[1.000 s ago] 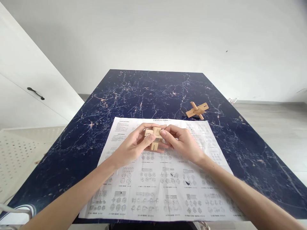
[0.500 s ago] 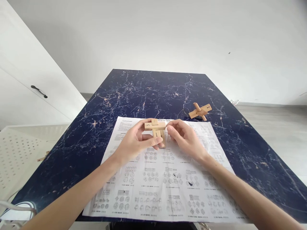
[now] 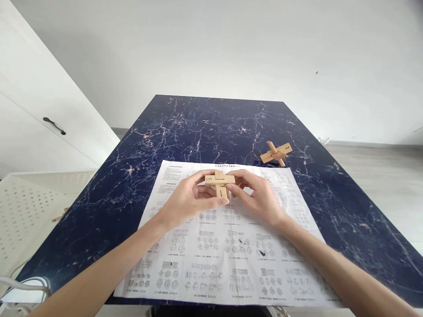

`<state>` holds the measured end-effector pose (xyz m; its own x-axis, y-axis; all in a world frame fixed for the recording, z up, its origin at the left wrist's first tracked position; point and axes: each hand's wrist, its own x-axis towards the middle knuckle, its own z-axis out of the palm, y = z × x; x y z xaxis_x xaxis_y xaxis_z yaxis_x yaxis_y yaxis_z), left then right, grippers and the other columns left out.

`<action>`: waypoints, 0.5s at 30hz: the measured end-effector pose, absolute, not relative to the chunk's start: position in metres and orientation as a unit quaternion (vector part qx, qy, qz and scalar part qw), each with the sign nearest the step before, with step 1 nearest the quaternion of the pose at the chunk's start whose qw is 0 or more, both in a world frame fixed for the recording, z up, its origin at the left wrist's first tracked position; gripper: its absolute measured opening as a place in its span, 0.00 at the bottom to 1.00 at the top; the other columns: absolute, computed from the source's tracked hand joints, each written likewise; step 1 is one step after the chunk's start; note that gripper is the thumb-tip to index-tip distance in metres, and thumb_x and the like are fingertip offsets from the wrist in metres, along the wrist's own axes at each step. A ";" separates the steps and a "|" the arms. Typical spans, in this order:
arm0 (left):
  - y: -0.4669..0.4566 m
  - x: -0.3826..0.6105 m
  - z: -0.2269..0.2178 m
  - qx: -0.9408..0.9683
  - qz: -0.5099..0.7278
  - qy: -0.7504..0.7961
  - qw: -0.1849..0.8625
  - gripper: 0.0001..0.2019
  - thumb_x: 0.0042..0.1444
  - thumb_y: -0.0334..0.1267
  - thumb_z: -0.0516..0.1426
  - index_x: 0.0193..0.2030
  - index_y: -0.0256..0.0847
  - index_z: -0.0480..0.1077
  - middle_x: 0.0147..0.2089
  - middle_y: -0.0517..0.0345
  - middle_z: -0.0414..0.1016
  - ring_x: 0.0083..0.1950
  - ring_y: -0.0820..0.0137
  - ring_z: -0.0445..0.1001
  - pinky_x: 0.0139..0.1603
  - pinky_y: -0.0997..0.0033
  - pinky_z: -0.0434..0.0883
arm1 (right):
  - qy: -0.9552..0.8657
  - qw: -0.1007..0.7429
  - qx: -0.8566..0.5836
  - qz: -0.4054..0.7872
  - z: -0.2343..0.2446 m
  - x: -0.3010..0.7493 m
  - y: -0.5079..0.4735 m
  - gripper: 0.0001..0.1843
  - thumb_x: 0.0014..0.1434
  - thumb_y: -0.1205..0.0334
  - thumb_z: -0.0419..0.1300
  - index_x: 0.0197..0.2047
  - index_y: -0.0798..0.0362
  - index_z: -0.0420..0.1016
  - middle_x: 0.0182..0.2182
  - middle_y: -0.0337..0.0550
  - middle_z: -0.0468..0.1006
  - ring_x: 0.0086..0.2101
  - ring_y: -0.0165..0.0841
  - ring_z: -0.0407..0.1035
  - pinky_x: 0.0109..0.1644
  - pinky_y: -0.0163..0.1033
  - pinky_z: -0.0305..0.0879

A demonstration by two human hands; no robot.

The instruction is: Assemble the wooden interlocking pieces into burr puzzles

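Note:
Between my two hands is a cross-shaped wooden interlocking puzzle [image 3: 220, 180], its pale bars marked with dark numerals. My left hand [image 3: 190, 193] is closed on it from the left, thumb along the near bar and fingers behind. From the right, my right hand [image 3: 254, 191] pinches the end of the crosswise bar with thumb and fingers. The puzzle is held above a creased instruction sheet [image 3: 205, 246] printed with rows of small diagrams. Some of the puzzle's far side is hidden by my fingers.
Another crossed wooden puzzle [image 3: 276, 153], marked 2, lies past the sheet's far right corner on the dark blue marbled table [image 3: 205, 127]. A white perforated chair [image 3: 26, 211] stands at the left, with a small wooden piece [image 3: 59, 217] on it. White cables [image 3: 24, 286] are at lower left.
The held puzzle has shifted slightly right and toward me, and turned a little. My right hand has moved from the bar's tip to a fuller hold on it.

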<state>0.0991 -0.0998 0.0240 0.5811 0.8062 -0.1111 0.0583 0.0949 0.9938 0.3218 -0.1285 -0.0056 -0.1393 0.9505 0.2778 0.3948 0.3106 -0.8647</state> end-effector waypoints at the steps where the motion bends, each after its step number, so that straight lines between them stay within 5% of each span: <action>1: -0.100 0.099 0.024 0.610 0.289 0.356 0.646 0.29 0.58 0.42 0.73 0.64 0.44 0.73 0.52 0.50 0.83 0.48 0.60 0.83 0.47 0.60 0.80 | -0.683 0.433 -0.493 0.321 -0.006 0.322 -0.129 0.09 0.74 0.52 0.62 0.50 0.47 0.79 0.42 0.45 0.85 0.34 0.37 0.75 0.41 0.47 0.72; 15: -0.098 0.097 0.021 0.651 0.295 0.360 0.599 0.28 0.56 0.41 0.74 0.62 0.47 0.74 0.52 0.55 0.83 0.51 0.59 0.83 0.51 0.60 0.82 | -0.667 0.417 -0.495 0.368 -0.003 0.323 -0.128 0.12 0.73 0.49 0.63 0.47 0.49 0.79 0.34 0.42 0.82 0.32 0.35 0.73 0.37 0.44 0.67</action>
